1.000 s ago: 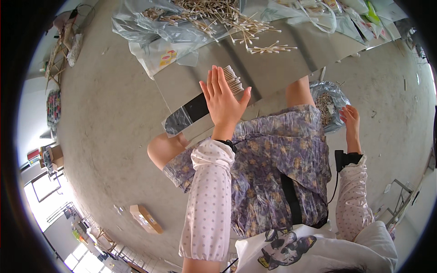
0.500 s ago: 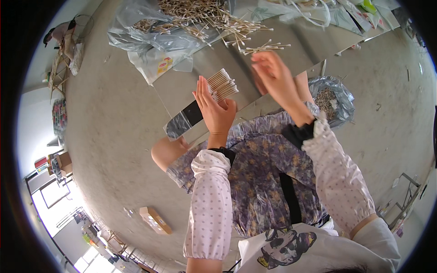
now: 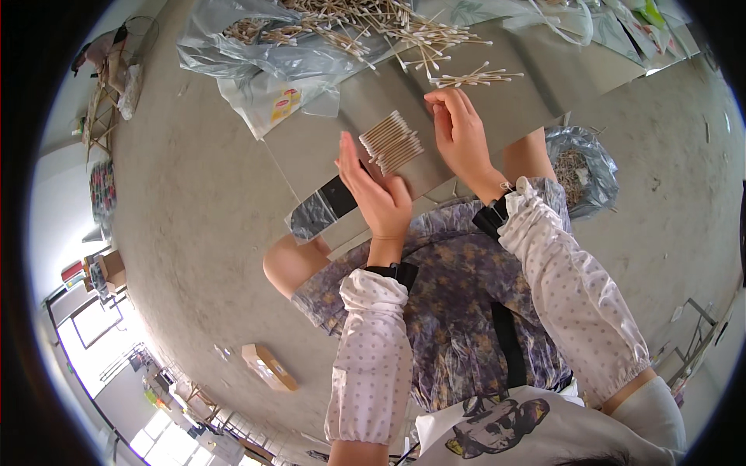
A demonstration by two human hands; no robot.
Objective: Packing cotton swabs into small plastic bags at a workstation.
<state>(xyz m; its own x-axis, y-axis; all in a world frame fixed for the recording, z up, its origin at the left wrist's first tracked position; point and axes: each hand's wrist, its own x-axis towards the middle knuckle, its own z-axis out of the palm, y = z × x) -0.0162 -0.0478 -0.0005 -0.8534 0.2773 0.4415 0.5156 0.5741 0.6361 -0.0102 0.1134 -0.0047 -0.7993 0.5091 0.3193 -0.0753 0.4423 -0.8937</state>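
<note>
Both hands have closed in on the bundle of cotton swabs since half a second ago, when the right hand was raised higher. Now the left hand stands edge-on, fingers straight and pressed together against the bundle's lower side, while the right hand's fingers lie flat and together beside its upper end. That bundle sits at centre frame on the grey board. Swabs are light, thin and easily scattered, so gripping across the middle seems safest. Upper left, a clear plastic bag holds loose swabs; at right, a dark bag holds scraps.
</note>
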